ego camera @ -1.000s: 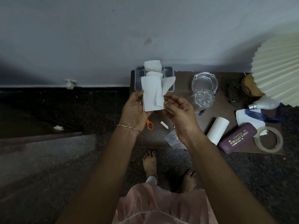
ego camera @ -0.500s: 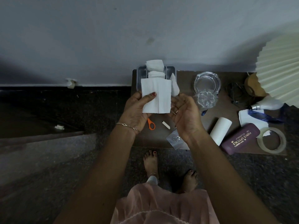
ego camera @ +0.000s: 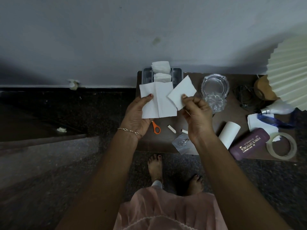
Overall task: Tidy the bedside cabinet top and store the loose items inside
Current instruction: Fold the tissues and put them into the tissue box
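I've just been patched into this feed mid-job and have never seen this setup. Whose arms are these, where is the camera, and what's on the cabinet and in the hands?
There is no machine here: the arms belong to a person, and the one camera sits on their head, looking down, so you see their feet below. The left hand holds an unfolded white tissue by its edge; the right hand pinches a smaller folded tissue. Both are held above the brown cabinet top. On it lie a grey tray with more tissues, a glass ashtray, orange-handled scissors, a white paper roll, a purple glasses case, a tape ring and a pleated lamp shade at the right.
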A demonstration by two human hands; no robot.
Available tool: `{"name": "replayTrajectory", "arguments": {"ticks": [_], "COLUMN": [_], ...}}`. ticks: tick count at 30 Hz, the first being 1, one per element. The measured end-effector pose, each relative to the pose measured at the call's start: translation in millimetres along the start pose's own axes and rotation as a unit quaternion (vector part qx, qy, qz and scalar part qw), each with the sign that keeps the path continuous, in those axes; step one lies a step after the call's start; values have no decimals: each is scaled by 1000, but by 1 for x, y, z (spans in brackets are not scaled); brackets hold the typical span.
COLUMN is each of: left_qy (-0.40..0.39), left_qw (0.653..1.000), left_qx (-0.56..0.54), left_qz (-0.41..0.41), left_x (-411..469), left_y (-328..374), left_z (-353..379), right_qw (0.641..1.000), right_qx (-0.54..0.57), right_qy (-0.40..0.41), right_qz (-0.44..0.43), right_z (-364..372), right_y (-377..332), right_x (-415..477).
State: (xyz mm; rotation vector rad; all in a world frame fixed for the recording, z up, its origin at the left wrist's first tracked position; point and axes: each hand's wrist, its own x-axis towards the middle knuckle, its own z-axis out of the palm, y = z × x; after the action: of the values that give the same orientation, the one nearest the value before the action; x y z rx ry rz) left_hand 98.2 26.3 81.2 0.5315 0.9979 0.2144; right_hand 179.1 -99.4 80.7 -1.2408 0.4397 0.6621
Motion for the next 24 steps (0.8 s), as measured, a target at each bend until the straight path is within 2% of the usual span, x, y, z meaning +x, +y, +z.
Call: {"name": "replayTrajectory", "arguments": {"ticks": [5, 8, 11, 14, 17, 22, 24], "left_qy": [-30, -68, -58, -25, -19, -58, -59], "left_qw": [995, 988, 992, 999, 999, 997, 997], "left_qx": [-96, -136, -107, -33, 35, 40, 45], "left_qz": [-20, -31, -43, -32, -14, -24, -25], "left_x": [-5, -9, -10, -4, -2, -7, -7], "left_y": [1, 3, -1, -8, -14, -14, -15], "left_z": [-1, 0, 3, 6, 10, 20, 21], "right_qw": [992, 982, 973, 959, 940, 872, 856], "right_qx": [-96, -154, -198, -241, -296, -423, -449], "right_qy": [50, 42, -5, -38, -20, 11, 10], "right_qz": [-60, -105, -122, -141, -169, -245, -258], "right_z": [-5, -6, -5, 0, 3, 6, 7], "right_y": [7, 10, 12, 14, 19, 17, 15], "right_x": [7, 7, 1, -4, -5, -10, -10]}}
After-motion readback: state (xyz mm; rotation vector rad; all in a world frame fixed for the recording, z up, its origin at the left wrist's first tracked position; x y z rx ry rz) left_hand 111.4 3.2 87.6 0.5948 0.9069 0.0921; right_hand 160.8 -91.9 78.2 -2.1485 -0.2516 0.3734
